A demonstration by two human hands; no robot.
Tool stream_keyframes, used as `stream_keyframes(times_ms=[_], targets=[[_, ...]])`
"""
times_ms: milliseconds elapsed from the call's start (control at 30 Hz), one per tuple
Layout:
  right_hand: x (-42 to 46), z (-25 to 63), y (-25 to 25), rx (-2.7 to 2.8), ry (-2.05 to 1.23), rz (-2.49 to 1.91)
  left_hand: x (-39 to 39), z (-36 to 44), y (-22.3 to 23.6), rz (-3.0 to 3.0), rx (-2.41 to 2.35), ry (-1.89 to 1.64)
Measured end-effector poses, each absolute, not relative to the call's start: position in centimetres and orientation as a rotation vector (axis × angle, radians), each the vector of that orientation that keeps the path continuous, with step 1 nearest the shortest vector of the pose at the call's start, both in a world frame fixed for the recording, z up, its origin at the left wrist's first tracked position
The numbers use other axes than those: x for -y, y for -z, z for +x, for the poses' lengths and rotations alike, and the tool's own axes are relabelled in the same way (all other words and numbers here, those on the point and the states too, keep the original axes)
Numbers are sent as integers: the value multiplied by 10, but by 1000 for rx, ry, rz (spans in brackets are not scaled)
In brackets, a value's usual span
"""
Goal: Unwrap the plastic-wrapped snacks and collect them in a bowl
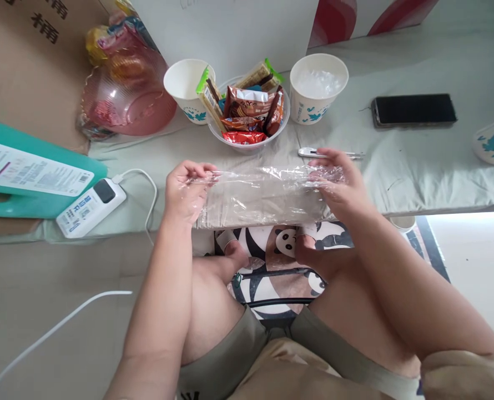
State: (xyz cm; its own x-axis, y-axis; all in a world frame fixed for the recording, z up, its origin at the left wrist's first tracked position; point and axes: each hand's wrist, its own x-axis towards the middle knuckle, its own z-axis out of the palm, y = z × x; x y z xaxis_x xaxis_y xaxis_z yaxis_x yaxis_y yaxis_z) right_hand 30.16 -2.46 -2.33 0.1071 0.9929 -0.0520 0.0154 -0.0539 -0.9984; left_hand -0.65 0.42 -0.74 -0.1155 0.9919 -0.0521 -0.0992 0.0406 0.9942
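A sheet of clear, crinkled plastic film (263, 194) stretches between my two hands, over the front edge of the cloth-covered table. My left hand (191, 189) pinches its left end between thumb and fingers. Its right end is bunched in my right hand (338, 180), with the fingers bent around it. Just behind the right fingers lies a slim white utility knife (308, 152), partly hidden by them. Beyond the film stands a clear plastic bowl (247, 147) filled with wrapped snacks (249, 105).
Paper cups (188, 83) flank the bowl; the right cup (316, 108) contains crumpled clear plastic. Farther right lies a black phone (414, 109). At left are a pink bowl (147, 114), a green container (34, 172) and a white power bank (91, 208) with a cable.
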Motion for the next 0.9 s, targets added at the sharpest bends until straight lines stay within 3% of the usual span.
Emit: stream_keyframes(times_ms=[200,567,900], targets=[[29,300,16,1206,-1154,-1114,-2,-17,3,993,-1196,-1340],[26,296,10,951,-1286,-1249,-9,-15,12,939,-1264,-1190],[24,302,18,1128,-1070,-1292,-9,-17,4,794,-1214,-1293]])
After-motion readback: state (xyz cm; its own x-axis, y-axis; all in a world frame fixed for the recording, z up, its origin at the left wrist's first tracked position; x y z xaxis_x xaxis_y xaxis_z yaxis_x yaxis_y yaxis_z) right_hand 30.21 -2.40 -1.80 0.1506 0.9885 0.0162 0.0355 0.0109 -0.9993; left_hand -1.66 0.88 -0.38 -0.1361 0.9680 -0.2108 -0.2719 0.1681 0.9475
